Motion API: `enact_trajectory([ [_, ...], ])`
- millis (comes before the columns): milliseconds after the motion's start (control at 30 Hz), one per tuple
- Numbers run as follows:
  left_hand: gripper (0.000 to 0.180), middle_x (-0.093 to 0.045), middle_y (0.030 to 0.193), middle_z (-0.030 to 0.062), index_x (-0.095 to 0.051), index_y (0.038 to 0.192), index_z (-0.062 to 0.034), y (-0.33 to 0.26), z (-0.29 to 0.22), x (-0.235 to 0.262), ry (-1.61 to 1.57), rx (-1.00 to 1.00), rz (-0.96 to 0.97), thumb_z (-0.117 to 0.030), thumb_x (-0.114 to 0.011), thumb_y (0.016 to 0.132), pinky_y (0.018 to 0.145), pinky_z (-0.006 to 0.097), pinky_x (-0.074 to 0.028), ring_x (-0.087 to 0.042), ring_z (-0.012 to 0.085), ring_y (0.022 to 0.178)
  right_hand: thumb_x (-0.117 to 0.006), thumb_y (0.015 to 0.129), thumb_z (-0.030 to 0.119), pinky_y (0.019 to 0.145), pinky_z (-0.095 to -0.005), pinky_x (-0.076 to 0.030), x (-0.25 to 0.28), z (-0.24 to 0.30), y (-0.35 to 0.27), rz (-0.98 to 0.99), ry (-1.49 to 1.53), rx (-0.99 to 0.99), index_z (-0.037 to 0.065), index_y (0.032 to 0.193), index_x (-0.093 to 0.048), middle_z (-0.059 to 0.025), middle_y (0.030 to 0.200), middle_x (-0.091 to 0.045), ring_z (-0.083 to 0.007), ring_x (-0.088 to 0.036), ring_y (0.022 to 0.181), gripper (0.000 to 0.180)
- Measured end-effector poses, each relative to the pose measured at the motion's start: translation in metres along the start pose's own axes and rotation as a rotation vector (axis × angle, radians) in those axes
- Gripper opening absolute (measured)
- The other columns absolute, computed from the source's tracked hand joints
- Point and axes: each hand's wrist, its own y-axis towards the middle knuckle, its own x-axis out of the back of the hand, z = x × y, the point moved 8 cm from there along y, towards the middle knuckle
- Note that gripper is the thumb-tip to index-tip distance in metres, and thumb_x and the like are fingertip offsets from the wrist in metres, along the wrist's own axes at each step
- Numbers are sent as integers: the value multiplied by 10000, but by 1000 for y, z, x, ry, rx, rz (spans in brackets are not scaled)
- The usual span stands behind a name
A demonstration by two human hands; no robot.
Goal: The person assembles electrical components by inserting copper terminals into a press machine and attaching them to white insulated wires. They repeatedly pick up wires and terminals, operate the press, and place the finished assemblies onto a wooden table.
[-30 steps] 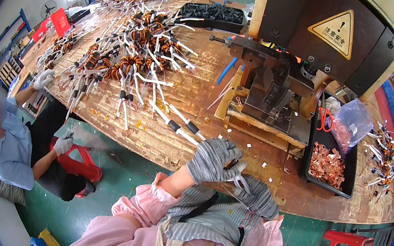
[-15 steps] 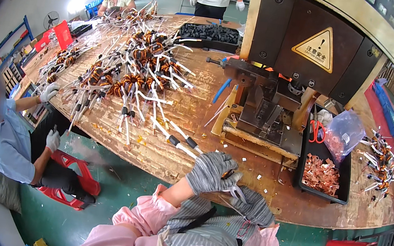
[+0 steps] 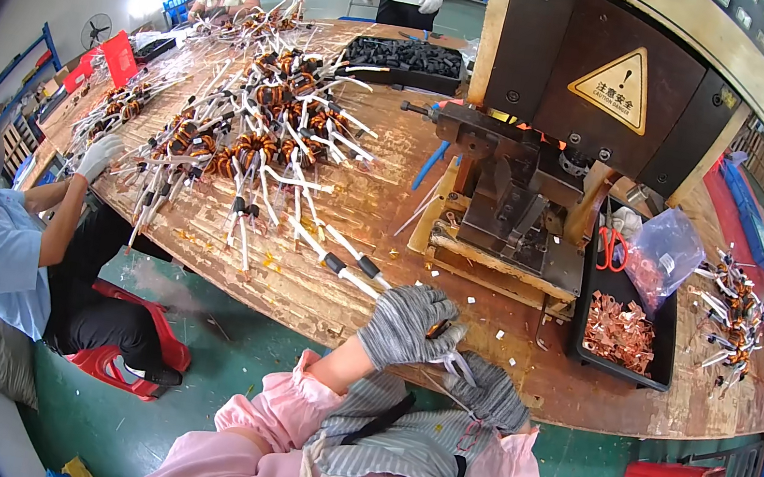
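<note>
In front of me, at the table's near edge, my left hand (image 3: 407, 324) in a grey knit glove is closed around a small copper-and-black wound coil (image 3: 437, 328), mostly hidden by the fingers. White wire leads (image 3: 460, 365) come out of it toward my right hand (image 3: 491, 396), also gloved in grey. The right fingers are closed on these leads, and their tips are partly hidden. Just beyond my left hand lie two white leads with black sleeves (image 3: 335, 263). A large pile of similar coils (image 3: 259, 138) with white leads spreads over the table to the left.
A press machine (image 3: 524, 200) stands ahead right on the wooden table (image 3: 342, 316). Beside it, a black tray (image 3: 666, 371) holds copper pieces, red scissors (image 3: 612, 250) and a plastic bag (image 3: 665, 254). More coils (image 3: 733, 312) lie far right. A seated co-worker (image 3: 15, 246) is at left.
My hands stay close together, with the right hand and leads shifted slightly left. The seated co-worker at left has leaned in, reaching both arms toward the coils on the table.
</note>
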Motion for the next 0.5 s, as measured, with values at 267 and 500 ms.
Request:
enact_trajectory([
  [267,222,-576,682,113,-621,759,-70,0,1,0,-4,12,7,-279,-678,712,558,393,-455,-570,307,621,-635,828,303,792,-324,-477,0,-3,0,-13,36,37,39,1115,-573,-131,971,-640,-246,-618,877,395],
  [500,222,-576,679,109,-625,767,-79,-1,2,-3,18,10,26,-290,-673,714,559,397,-456,-572,306,629,-634,828,301,799,-328,-479,0,-5,1,-2,2,29,39,1113,-574,-133,976,-639,-250,-620,886,392],
])
